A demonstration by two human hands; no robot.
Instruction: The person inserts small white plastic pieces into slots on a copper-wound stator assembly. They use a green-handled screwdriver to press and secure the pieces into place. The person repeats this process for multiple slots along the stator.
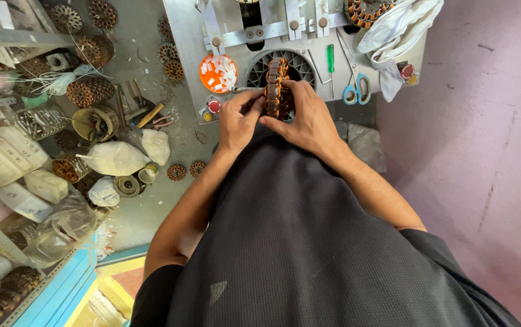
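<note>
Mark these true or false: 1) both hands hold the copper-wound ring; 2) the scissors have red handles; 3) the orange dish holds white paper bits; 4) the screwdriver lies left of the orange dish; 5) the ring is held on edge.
1) True: the left hand and right hand hold the copper-wound ring.
2) False: the scissors have blue handles.
3) True: the orange dish holds white bits.
4) False: the green screwdriver lies right of the dish.
5) True.
</note>
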